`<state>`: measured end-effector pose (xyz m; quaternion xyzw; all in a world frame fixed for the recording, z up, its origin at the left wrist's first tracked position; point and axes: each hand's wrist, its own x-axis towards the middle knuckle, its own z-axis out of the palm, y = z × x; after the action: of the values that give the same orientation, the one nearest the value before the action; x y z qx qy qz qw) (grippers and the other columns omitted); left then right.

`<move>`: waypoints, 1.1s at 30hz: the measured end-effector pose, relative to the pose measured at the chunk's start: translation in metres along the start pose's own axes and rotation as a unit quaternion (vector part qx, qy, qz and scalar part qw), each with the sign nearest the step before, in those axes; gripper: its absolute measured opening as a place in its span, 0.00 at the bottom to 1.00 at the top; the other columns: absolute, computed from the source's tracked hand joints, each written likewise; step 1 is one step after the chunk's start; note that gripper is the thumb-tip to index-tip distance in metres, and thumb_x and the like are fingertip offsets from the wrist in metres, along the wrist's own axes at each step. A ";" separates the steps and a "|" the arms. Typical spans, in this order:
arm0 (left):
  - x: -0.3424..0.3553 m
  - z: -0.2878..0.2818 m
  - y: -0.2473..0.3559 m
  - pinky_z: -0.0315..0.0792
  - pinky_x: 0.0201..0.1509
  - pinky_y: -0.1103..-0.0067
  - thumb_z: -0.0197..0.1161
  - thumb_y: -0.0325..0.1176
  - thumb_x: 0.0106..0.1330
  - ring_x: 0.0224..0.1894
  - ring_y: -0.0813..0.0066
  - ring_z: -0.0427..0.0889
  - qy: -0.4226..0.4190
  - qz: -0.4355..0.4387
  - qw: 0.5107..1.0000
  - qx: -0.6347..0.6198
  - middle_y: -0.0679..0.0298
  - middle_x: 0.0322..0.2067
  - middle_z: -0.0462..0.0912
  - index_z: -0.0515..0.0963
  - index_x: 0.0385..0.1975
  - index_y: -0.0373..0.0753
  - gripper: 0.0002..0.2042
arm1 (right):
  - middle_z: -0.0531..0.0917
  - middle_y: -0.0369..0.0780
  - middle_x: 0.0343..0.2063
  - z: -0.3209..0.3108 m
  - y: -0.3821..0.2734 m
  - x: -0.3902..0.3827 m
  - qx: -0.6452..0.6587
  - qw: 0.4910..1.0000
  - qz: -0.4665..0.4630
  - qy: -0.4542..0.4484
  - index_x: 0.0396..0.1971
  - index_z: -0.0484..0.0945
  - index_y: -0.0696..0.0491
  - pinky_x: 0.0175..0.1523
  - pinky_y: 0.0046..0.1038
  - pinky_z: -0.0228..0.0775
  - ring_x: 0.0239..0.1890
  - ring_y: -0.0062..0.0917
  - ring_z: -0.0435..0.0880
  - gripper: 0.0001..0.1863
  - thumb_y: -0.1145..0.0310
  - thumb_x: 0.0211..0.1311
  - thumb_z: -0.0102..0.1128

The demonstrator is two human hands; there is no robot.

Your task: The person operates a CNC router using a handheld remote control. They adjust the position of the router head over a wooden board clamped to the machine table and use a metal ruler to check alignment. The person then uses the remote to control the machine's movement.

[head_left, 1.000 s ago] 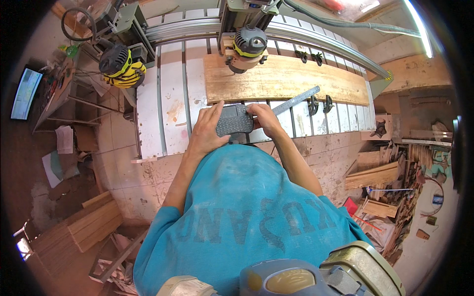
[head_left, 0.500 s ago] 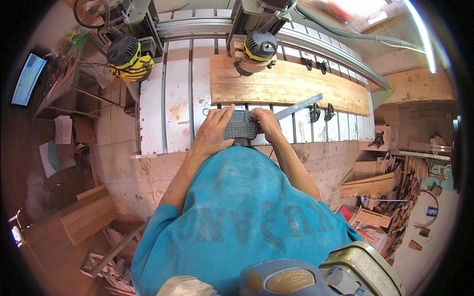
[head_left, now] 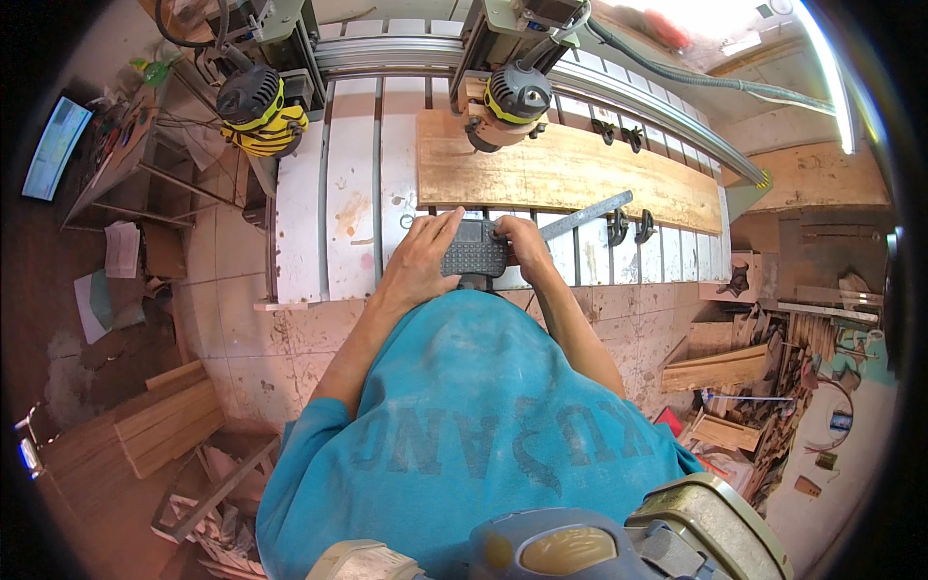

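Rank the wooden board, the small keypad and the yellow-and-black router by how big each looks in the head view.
1. Wooden board, by far the largest.
2. Yellow-and-black router.
3. Small keypad, partly covered by the left hand and right hand, so unsure: it looks close in size to the router.

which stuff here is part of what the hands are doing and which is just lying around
In use: small keypad, held by left hand and right hand; router head over the plank on the white slatted bed.

Lying about: metal ruler, two black clamps, yellow-black router, floor offcuts, monitor.
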<state>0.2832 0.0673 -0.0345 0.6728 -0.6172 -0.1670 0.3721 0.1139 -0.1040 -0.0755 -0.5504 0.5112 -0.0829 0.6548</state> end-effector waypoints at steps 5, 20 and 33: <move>-0.001 0.000 -0.001 0.71 0.67 0.68 0.76 0.27 0.40 0.60 0.54 0.72 0.001 -0.002 1.000 -0.007 0.53 0.61 0.73 0.62 0.70 0.33 0.49 | 0.77 0.34 0.25 0.007 -0.010 -0.016 0.039 0.999 0.002 0.004 0.32 0.81 0.55 0.26 0.27 0.67 0.23 0.20 0.73 0.12 0.63 0.57 0.55; -0.002 0.002 -0.002 0.70 0.69 0.68 0.78 0.28 0.40 0.62 0.54 0.71 0.003 -0.022 1.000 0.004 0.51 0.62 0.73 0.62 0.69 0.32 0.49 | 0.79 0.34 0.25 0.009 -0.010 -0.018 0.037 0.999 -0.013 -0.033 0.38 0.82 0.56 0.27 0.23 0.67 0.23 0.18 0.74 0.12 0.68 0.57 0.55; 0.000 -0.001 0.002 0.70 0.68 0.68 0.78 0.28 0.40 0.62 0.54 0.71 -0.009 -0.020 1.000 -0.003 0.50 0.61 0.73 0.61 0.70 0.32 0.50 | 0.79 0.34 0.25 0.007 -0.009 -0.021 0.037 0.999 -0.011 -0.032 0.38 0.82 0.56 0.29 0.24 0.69 0.24 0.20 0.75 0.13 0.67 0.56 0.54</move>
<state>0.2829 0.0681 -0.0326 0.6824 -0.6065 -0.1819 0.3653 0.1133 -0.0887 -0.0566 -0.5337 0.4809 -0.0912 0.6896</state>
